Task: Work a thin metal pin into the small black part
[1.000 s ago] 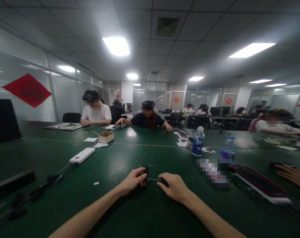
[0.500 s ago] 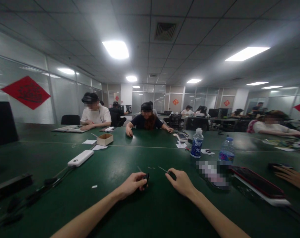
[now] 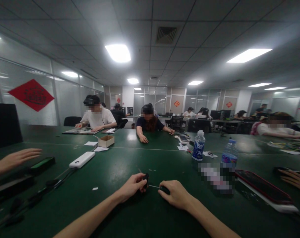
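My left hand is closed around a small black object, held upright between thumb and fingers just above the green table. What exactly this object is, I cannot make out. A thin pale sliver shows just behind the fingers. My right hand grips a screwdriver by its black handle. Its slim metal shaft points left, and the tip meets or nearly meets the black object; actual contact is not clear.
A white power bank with cables and a small cardboard box lie to the left. Two bottles and a red-edged phone stand or lie to the right. A co-worker's hand reaches in at far left; another rests at far right.
My right hand has brought the screwdriver left and down, its shaft now at the black object. The left hand keeps its hold. A co-worker's hand has appeared at the left.
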A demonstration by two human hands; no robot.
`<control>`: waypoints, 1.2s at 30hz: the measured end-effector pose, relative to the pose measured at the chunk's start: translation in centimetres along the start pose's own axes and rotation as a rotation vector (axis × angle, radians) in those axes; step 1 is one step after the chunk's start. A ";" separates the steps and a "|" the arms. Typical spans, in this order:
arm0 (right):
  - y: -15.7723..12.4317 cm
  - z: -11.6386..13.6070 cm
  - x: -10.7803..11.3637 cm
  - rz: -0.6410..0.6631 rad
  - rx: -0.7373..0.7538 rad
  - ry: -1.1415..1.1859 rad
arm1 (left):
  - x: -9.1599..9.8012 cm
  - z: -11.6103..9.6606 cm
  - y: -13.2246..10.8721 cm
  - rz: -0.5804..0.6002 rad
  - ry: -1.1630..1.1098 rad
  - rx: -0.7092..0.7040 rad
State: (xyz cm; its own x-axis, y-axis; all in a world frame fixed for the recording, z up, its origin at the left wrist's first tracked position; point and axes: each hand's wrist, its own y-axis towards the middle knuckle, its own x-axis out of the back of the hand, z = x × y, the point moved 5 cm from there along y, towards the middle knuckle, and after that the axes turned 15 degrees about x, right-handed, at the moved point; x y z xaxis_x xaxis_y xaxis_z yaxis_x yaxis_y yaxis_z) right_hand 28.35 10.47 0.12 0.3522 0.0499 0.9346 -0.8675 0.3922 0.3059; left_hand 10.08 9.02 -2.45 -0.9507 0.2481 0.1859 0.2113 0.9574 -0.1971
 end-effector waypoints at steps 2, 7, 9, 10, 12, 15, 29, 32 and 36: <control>0.0 0.0 -0.1 -0.004 0.014 -0.006 | 0.0 0.1 0.1 -0.002 0.011 -0.002; 0.1 -0.3 -0.5 0.007 0.023 -0.060 | -0.2 0.0 0.1 -0.011 0.093 -0.009; 0.1 -0.5 -0.6 0.005 0.016 -0.086 | -0.3 -0.1 0.2 -0.014 0.105 -0.018; 0.1 -0.6 -0.6 0.000 0.012 -0.093 | -0.3 -0.2 0.2 -0.017 0.105 -0.020; 0.1 -0.7 -0.5 -0.011 0.006 -0.093 | -0.3 -0.2 0.3 -0.018 0.105 -0.017; 0.1 -0.6 -0.4 -0.014 -0.001 -0.085 | -0.2 0.0 0.4 -0.011 0.112 -0.014; 0.2 -0.6 -0.8 0.007 -0.085 -0.126 | 0.2 0.2 0.5 -0.054 0.069 -0.015; 0.2 -0.5 -1.0 0.014 -0.100 -0.118 | 0.3 0.5 0.7 -0.061 0.063 -0.017; 0.2 -0.5 -1.3 0.016 -0.068 -0.129 | 0.2 0.8 0.9 -0.061 0.071 0.001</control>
State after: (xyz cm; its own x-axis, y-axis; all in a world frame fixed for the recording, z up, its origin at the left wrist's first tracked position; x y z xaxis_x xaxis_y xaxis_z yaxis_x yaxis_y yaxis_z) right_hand 27.92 10.95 -1.17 0.2862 -0.0600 0.9563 -0.8452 0.4543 0.2815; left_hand 9.95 9.84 -3.36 -0.9434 0.1995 0.2648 0.1535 0.9708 -0.1843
